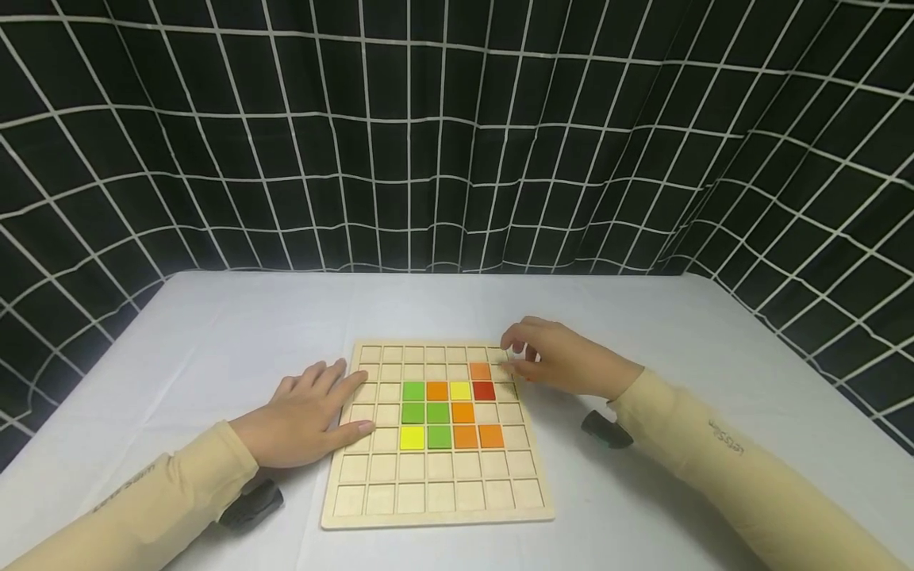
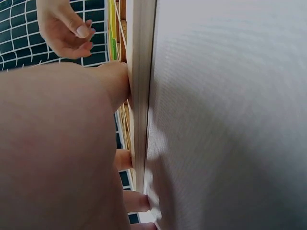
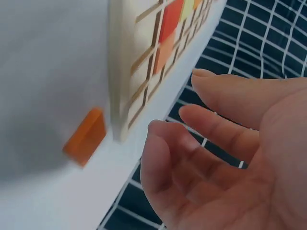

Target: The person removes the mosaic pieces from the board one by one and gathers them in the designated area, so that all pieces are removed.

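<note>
A square wooden grid board (image 1: 439, 517) lies on the table with coloured tiles set in its middle cells. My left hand (image 1: 303, 416) rests at its left edge, thumb and index finger on the rim and the other fingers on the cloth. Over the far right corner is my right hand (image 1: 564, 357), fingers bent and thumb apart, holding nothing. An orange tile (image 3: 87, 136) lies loose on the table just outside the board, mostly hidden under the right hand in the head view. Near that hand sit a light orange tile (image 1: 480, 371) and a red tile (image 1: 484, 391).
Green tiles (image 1: 438, 412), yellow tiles (image 1: 412, 438) and more orange tiles (image 1: 491, 436) fill other cells. A white cloth (image 1: 236, 325) covers the table. Behind it hangs a black curtain (image 1: 421, 143) with a white grid. Dark wrist straps (image 1: 607, 429) show under both sleeves.
</note>
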Action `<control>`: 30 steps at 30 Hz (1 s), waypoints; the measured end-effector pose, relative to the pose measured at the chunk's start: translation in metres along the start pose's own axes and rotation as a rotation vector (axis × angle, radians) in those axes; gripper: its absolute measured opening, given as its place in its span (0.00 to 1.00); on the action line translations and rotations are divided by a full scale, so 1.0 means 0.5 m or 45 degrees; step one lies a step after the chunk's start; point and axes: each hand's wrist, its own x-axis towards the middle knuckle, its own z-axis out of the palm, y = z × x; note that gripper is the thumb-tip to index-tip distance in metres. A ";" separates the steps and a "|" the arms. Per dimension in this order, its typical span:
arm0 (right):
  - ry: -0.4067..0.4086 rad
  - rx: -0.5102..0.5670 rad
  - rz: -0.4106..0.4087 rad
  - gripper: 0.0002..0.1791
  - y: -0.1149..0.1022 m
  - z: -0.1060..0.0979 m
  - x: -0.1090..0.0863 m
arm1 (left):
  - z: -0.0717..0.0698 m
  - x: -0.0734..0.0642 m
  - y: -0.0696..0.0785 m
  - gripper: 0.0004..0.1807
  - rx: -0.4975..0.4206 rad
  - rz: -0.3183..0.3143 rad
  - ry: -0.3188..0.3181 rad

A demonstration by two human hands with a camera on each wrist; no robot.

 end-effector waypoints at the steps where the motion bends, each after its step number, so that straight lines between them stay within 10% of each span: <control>1: -0.010 -0.007 -0.015 0.12 -0.005 0.003 0.004 | 0.002 0.000 -0.001 0.43 -0.002 0.002 0.003; 12: -0.050 -0.003 -0.161 0.07 -0.026 0.047 0.044 | 0.008 0.003 -0.003 0.44 0.000 -0.005 -0.009; 30: -0.062 -0.053 -0.060 0.08 -0.037 0.059 0.062 | 0.013 0.002 -0.010 0.44 -0.008 0.001 0.022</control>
